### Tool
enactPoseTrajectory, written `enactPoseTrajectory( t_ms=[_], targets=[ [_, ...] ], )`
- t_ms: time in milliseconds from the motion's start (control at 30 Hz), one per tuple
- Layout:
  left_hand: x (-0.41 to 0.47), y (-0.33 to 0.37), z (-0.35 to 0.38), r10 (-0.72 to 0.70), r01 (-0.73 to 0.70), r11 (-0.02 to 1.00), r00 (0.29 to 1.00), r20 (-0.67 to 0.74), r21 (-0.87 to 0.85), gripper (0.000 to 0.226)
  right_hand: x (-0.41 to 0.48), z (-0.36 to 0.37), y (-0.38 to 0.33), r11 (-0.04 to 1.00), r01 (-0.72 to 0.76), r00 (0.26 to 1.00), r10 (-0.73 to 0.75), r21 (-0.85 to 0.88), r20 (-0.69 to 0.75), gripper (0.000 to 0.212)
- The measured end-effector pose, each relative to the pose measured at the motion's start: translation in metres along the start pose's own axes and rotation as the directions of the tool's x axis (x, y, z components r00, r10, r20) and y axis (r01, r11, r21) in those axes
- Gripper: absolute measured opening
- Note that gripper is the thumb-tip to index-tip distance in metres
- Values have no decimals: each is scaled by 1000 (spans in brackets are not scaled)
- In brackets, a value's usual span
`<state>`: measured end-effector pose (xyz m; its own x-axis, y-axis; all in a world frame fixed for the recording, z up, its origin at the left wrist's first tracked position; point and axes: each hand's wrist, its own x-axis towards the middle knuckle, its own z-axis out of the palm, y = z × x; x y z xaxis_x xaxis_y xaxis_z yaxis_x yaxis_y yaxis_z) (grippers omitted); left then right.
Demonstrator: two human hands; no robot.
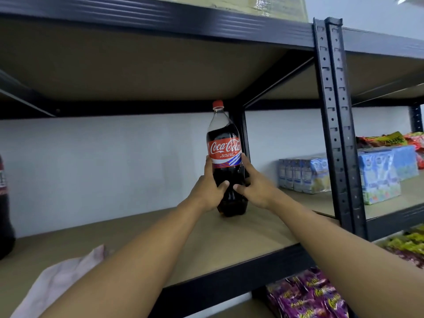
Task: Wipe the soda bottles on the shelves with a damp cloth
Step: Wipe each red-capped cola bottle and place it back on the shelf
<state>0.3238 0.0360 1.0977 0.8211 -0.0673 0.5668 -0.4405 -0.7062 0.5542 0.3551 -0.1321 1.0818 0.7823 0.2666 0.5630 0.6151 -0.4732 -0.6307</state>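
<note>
A tall cola bottle (226, 154) with a red cap and red label stands at the back right of the tan shelf board (160, 237). My left hand (210, 187) grips its lower body from the left. My right hand (251, 182) grips it from the right, and the thumbs nearly meet in front. The bottle's base touches or sits just above the board. A pale pink cloth (57, 281) lies loose on the shelf's front left, away from both hands. Another dark soda bottle (4, 216) stands at the far left edge, partly cut off.
A black perforated upright (337, 125) divides this bay from the right one, where blue drink-carton packs (302, 174) and snack bags (390, 140) sit. Purple snack packets (307, 297) fill the shelf below. The shelf above hangs close over the bottle's cap.
</note>
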Motion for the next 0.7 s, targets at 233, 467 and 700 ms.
enactPoseTrajectory(
  t_ms=[233,467,700],
  targets=[
    [19,-7,11,-18,18,1000,1000,-25,23,91,18,3,11,997,-36,999,34,-63,-30,96],
    [27,-11,21,-31,31,1000,998,-55,5,91,26,8,21,997,-65,996,62,-51,-58,93],
    [7,9,-27,-82,85,992,996,-40,98,80,15,7,2,991,-124,967,110,-46,-228,83]
  ],
)
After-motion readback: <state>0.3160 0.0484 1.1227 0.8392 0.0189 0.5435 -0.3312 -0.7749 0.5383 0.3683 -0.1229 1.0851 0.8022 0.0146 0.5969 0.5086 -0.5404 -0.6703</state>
